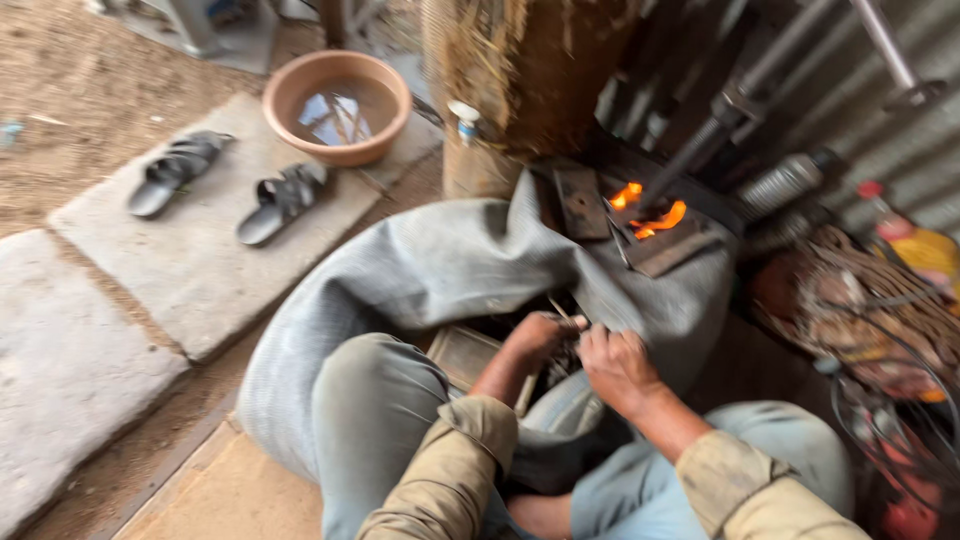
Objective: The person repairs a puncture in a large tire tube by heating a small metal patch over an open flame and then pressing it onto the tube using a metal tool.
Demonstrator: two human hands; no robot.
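Grey cloth: big heavy sheet [440,270] draped over the lap and spilling toward the fire, both hands working right at its dark middle opening

Left hand: left hand [535,340] sits low between the knees, fingers curled in around something small and dark; picture's too blurry to say what exactly, but the grip looks closed

Right hand: right hand [615,365] just beside the left, nearly touching, fingers pressed together in a pinch on a thin pale rod or wire [560,312] that pokes up and away from the knuckles

Where the work sits: the thin rod is right between the two hands, over the lap, well short of the fire

Fire: small forge [645,215] with orange flames beyond the cloth, flat metal pieces lying around it, a long pipe [745,95] angling down into it

Other stuff: clay-coloured basin [337,105] with water on the stone slabs [190,260], pair of dark sandals [225,190] next to it, tangle of wire and scrap on the right

Step, my guess: looks like fine fitting or holding of a small part at the lap, not heating yet

What the next move needs: steady pinch on that rod, and keeping the cloth edge away from the flames
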